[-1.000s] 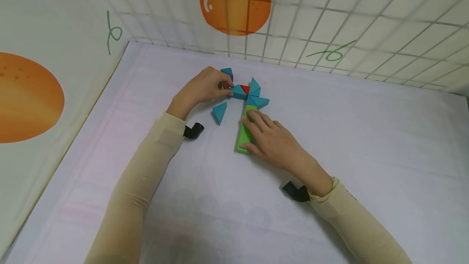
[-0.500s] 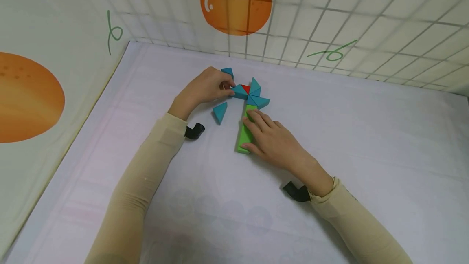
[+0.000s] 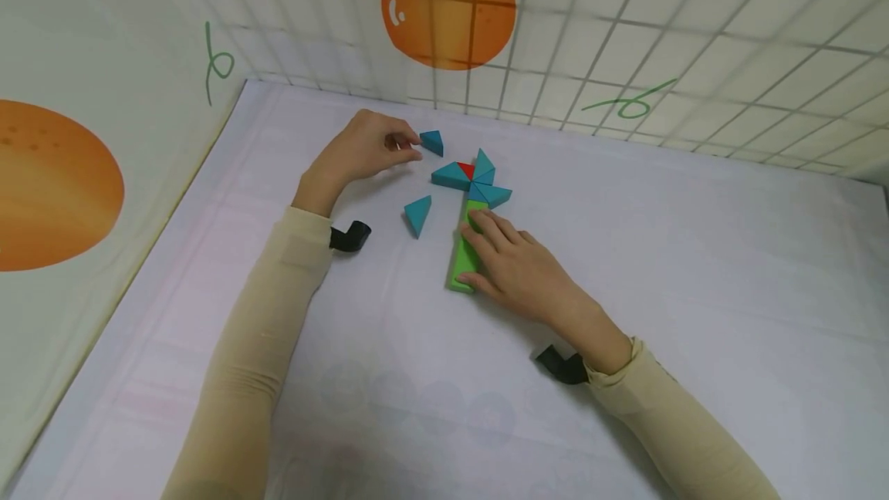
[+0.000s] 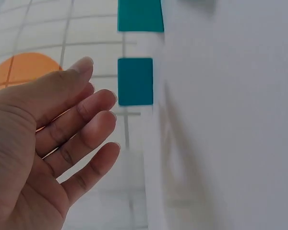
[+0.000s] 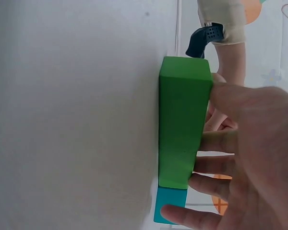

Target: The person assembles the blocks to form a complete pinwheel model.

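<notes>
My left hand (image 3: 364,143) has thumb and fingers apart, its fingertips right at a loose dark blue triangular block (image 3: 433,142). In the left wrist view a blue block face (image 4: 135,81) stands just past those fingertips. My right hand (image 3: 521,272) rests with extended fingers on a long green block (image 3: 461,261) lying flat, partly covering it. Beyond the green block's far end, several blue triangular blocks (image 3: 495,194) and one red triangle (image 3: 466,170) form a pinwheel shape. In the right wrist view a blue block (image 5: 168,196) adjoins the green block, my little finger over it.
Another loose blue triangular block (image 3: 418,214) lies left of the green block. A white cloth (image 3: 660,253) covers the table. Pale walls with a grid pattern and a printed orange (image 3: 447,6) rise behind and at the left.
My left hand has let go of the pinwheel's left blue triangular block and moved left and away, over to the far loose triangle. My right hand has stayed on the green block.
</notes>
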The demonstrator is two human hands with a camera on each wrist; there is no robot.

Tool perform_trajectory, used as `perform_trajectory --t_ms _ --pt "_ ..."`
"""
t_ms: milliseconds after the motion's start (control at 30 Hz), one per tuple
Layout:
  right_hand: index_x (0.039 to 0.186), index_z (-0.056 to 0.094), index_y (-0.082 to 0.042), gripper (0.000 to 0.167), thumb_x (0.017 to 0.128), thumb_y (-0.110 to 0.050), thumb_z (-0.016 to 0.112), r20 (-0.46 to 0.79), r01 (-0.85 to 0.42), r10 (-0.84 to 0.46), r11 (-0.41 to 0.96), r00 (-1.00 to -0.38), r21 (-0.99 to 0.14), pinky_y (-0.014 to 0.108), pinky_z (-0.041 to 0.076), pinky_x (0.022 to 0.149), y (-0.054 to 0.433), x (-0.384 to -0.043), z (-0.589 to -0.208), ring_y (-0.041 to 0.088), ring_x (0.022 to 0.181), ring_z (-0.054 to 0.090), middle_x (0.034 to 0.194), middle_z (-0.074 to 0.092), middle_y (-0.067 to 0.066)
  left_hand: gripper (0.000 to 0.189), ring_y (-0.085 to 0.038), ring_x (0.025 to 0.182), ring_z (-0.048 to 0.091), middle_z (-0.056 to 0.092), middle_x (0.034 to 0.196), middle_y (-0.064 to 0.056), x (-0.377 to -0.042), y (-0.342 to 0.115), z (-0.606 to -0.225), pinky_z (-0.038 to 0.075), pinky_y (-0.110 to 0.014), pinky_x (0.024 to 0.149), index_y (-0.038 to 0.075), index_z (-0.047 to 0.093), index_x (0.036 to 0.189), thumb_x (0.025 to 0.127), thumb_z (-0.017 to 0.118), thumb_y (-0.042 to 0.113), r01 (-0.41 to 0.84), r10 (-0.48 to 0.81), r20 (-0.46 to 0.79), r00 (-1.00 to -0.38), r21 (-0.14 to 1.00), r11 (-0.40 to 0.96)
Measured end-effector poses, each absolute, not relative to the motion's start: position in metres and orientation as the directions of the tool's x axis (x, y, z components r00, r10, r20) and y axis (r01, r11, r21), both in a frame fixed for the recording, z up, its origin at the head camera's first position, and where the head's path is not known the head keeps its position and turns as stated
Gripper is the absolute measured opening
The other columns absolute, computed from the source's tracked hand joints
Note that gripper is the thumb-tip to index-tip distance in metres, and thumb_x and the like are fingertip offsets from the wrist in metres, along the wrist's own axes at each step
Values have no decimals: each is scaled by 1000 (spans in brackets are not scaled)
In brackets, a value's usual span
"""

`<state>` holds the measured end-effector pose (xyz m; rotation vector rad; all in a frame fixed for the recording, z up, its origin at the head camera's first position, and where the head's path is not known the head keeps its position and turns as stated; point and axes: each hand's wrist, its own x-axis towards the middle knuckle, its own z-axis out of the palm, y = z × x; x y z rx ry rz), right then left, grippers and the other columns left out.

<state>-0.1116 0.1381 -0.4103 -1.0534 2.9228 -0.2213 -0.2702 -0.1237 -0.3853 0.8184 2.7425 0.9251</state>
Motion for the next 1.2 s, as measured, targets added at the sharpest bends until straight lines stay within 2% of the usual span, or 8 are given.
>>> perform_trajectory --t_ms 200,367,533,700,833,967,1200 --pt "148 39 -4 70 97 -49 54 33 -635 -637 760 -770 -135 50 50 97 138 -111 -408 32 143 34 156 33 16 25 -20 82 60 74 94 -9 -270 -128 -380 48 -30 75 6 74 108 89 73 21 448 524 52 -850 595 667" --pt "149 39 -4 69 97 -49 54 28 -634 -637 761 -770 -137 50 50 97 137 -112 -406 32 143 33 156 32 15 24 -19 84 60 73 93 -7 -264 -124 -378 49 -31 77 6 74 107 90 72 23 482 554 69 -830 589 648" --pt "149 39 -4 70 97 -49 53 23 -637 -641 758 -768 -143 50 50 97 136 -111 -406 32 143 34 156 32 15 25 -18 84 62 73 94 -4 -243 -127 -381 52 -31 78 7 75 105 89 73 26 544 604 109 -790 581 606" --pt "148 40 -4 69 97 -49 53 32 -645 -647 753 -762 -130 49 51 96 135 -111 -407 32 142 35 155 33 15 34 -19 91 65 71 102 -6 -215 -138 -397 55 -37 84 6 73 109 84 78 28 602 660 157 -734 600 527" --pt "148 39 -3 70 97 -49 53 25 -647 -650 751 -760 -130 50 51 96 134 -112 -406 32 143 34 156 32 16 45 -21 92 64 67 106 -5 -199 -145 -408 55 -38 83 7 71 115 77 85 28 614 677 177 -714 621 486" --pt "148 39 -3 71 97 -49 54 17 -634 -638 762 -770 -129 50 50 97 136 -111 -406 32 143 34 156 32 16 51 -20 92 64 67 107 -5 -196 -142 -412 55 -37 82 7 69 120 76 85 25 640 700 188 -689 611 466" --pt "148 39 -3 70 97 -49 54 13 -625 -630 766 -776 -150 52 50 98 137 -110 -408 32 143 34 156 32 16 51 -19 95 64 68 107 -5 -196 -137 -412 54 -36 84 6 67 123 79 83 25 617 701 129 -702 602 507"
